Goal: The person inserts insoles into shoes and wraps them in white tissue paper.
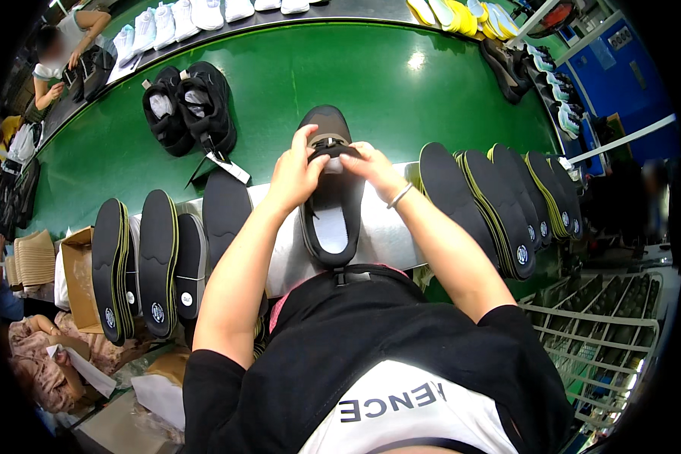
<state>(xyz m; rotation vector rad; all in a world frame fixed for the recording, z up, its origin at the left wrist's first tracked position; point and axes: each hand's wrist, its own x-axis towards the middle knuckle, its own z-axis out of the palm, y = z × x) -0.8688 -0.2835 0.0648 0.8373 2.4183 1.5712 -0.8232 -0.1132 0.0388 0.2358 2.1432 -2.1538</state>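
A dark shoe (pixel 321 119) with a brownish-grey toe lies lengthwise in front of me, its toe pointing away and its heel close to my waist. My left hand (pixel 297 172) grips the left side of the shoe's tongue, thumb inside the opening. From the other side, my right hand (pixel 377 168) pinches the tongue and collar edge near the laces. Something whitish shows between the two thumbs. Inside the heel part a pale insole (pixel 331 229) is visible. Beneath the shoe is a shiny metal strip (pixel 382 227).
Black insoles with yellow-green edges stand in stacks at left (pixel 157 257) and right (pixel 461 204). A pair of black shoes (pixel 193 110) with a tag sits on the green tabletop (pixel 401 91). Beyond run white shoes (pixel 181 19) and yellow insoles (pixel 454 15). A co-worker (pixel 76 45) handles shoes far left.
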